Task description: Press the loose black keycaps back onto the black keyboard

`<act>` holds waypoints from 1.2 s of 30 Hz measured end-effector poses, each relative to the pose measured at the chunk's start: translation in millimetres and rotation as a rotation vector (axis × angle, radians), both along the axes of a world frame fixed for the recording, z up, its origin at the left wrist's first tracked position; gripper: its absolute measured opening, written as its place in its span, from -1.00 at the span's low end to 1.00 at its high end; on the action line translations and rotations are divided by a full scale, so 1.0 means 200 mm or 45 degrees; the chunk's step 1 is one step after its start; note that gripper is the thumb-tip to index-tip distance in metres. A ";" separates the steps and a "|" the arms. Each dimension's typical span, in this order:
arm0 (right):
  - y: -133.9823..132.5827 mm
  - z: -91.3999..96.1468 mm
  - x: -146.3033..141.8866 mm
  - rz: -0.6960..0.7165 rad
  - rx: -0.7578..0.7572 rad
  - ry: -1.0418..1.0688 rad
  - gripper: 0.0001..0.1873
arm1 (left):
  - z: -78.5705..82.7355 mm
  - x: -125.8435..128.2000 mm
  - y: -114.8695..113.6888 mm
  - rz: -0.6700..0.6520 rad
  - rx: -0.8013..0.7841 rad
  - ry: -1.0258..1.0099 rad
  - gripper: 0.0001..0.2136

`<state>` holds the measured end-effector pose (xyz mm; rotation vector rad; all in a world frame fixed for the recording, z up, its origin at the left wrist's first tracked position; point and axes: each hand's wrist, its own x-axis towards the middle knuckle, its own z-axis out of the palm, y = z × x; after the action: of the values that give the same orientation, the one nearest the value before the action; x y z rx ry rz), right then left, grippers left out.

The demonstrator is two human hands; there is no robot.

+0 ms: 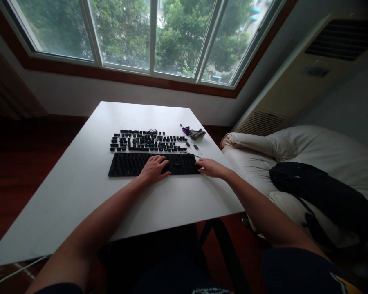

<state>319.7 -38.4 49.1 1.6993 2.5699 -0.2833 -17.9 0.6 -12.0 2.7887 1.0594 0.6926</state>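
One white table (pixel 76 188) filled the foreground. Left hand (pixel 155 167) lay open, palm down on one black keyboard (pixel 124 164), mid-table. Right hand (pixel 209 168) was at its right end, fingers bent — couldn't tell if gripping. Just beyond sat dozens of loose black keycaps (pixel 138 149) in rough rows, plus one grey-and-purple bundle (pixel 197 133). Off right: one pale sofa (pixel 248 149) held one black bag (pixel 319 192). Behind stood one air conditioner (pixel 294 83); one window (pixel 122 32) showed four panes.
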 end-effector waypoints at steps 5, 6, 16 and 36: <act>-0.01 0.03 -0.05 0.010 -0.003 -0.172 -0.70 | 0.00 0.00 0.00 -0.004 0.006 0.015 -0.51; -0.01 0.04 -0.05 0.025 -0.012 -0.212 -0.70 | 0.00 0.00 0.00 -0.001 0.008 0.019 -0.51; -0.07 -0.04 -0.06 -0.006 0.111 -0.243 -0.68 | 0.00 0.00 -0.01 0.029 0.023 0.039 -0.52; -0.22 -0.30 0.01 -0.215 0.530 0.627 -0.78 | 0.01 0.00 0.00 0.024 0.011 0.030 -0.51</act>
<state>322.4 -81.7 -10.4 2.2385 2.9974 -0.2020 -17.8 0.8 -10.0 2.8045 1.0905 0.6690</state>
